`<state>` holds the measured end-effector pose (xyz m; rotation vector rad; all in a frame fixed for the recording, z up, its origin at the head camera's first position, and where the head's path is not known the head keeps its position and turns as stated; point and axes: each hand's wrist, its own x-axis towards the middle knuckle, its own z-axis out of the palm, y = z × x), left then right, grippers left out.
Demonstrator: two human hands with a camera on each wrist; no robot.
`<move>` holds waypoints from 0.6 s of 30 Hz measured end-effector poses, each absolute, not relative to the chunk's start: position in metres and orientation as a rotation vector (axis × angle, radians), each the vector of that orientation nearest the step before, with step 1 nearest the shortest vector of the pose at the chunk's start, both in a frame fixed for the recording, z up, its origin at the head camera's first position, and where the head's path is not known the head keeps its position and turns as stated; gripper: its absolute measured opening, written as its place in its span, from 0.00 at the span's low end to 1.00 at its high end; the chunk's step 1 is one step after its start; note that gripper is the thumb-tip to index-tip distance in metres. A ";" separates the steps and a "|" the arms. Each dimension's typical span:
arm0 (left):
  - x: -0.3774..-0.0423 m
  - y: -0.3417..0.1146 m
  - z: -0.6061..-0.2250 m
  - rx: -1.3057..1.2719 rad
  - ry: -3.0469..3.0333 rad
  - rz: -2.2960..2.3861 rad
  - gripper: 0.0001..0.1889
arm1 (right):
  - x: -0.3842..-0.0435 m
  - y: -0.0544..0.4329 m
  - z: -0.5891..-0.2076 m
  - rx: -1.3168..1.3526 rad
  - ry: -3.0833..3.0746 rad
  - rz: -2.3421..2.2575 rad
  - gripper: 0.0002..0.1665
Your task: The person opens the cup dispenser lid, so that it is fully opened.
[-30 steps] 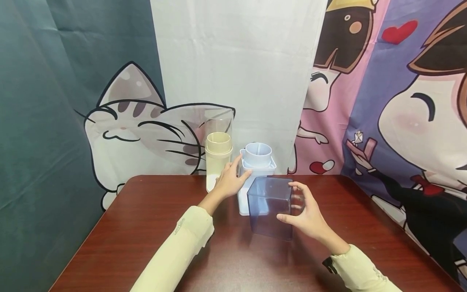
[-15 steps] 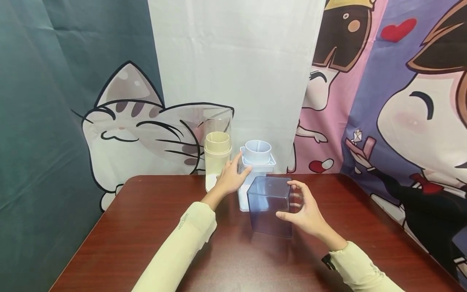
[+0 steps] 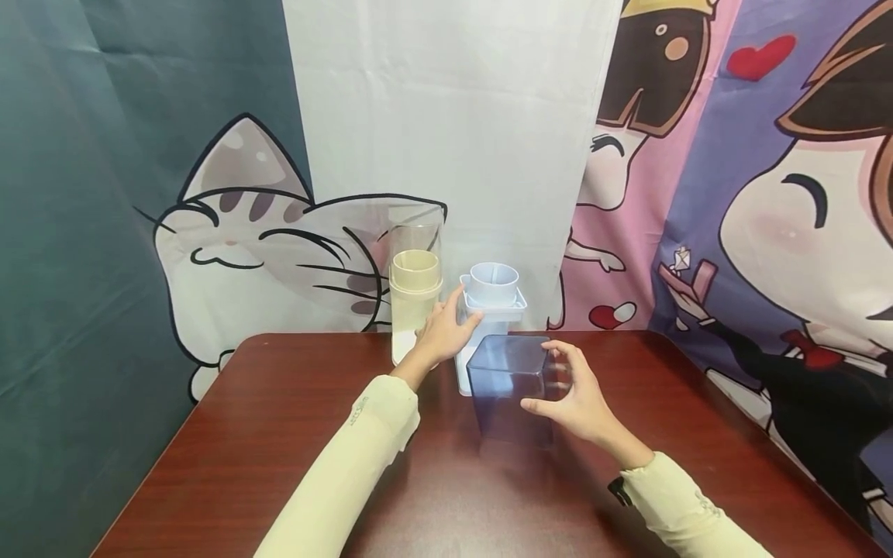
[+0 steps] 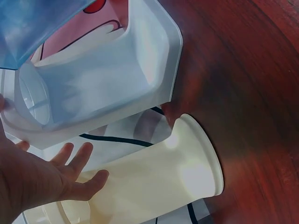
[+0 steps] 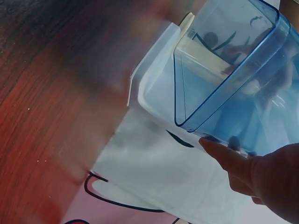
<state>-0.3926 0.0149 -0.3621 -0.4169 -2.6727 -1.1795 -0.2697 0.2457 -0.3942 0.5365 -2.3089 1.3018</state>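
A light blue dispenser stand (image 3: 492,311) with a round cup-like top stands at the back of the table. My left hand (image 3: 444,335) grips its left upper corner between thumb and index finger. The other fingers are spread apart near the cream dispenser (image 3: 416,306), which also shows in the left wrist view. In front of the blue stand, my right hand (image 3: 582,395) holds a clear blue box (image 3: 508,387) by its right side. Through the box's wall in the right wrist view, some fingertips (image 5: 233,141) show dimly. Whether the box touches the table cannot be told.
The cream dispenser bears a clear cylinder (image 3: 416,232) on top and stands close to the left of the blue stand. A reddish-brown table (image 3: 279,449) lies underneath. Directly behind its far edge hangs a cartoon-printed cloth (image 3: 446,116).
The blue box and my right hand have shifted slightly left and up in the view. The light blue stand appears a little farther back, with my left hand still gripping it.
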 end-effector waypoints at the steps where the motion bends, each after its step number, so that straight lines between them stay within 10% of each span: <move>1: -0.394 0.015 -0.362 -0.417 -2.674 -1.176 0.38 | -0.273 0.247 -0.397 0.538 -2.307 1.301 0.52; 18: -0.400 0.019 -0.357 -0.395 -2.711 -1.143 0.37 | -0.282 0.249 -0.407 0.482 -2.324 1.245 0.51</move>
